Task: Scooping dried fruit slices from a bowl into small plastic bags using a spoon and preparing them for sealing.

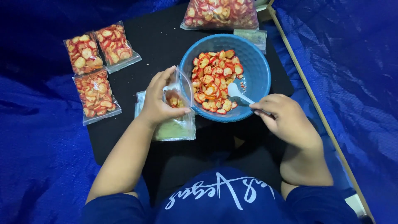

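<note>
Head view: two bare hands portioning red-edged chips from a bowl into a small clear bag.

Left hand [159,101] pinches the mouth of a small clear plastic bag [179,90] between thumb and fingers, holding it open and tilted just beside the rim of the blue plastic bowl [259,70]; a few chips already sit inside the bag. Right hand [284,118] is closed around the handle of a white spoon [237,92], whose head rests among the chips [215,79] in the bowl. Under the left hand lies a stack of flat clear bags [176,128] on the black table [161,41]. Three filled chip packets [93,68] lie to the left, well apart from the bowl; a large bag of chips [222,12] sits beyond it.
</note>
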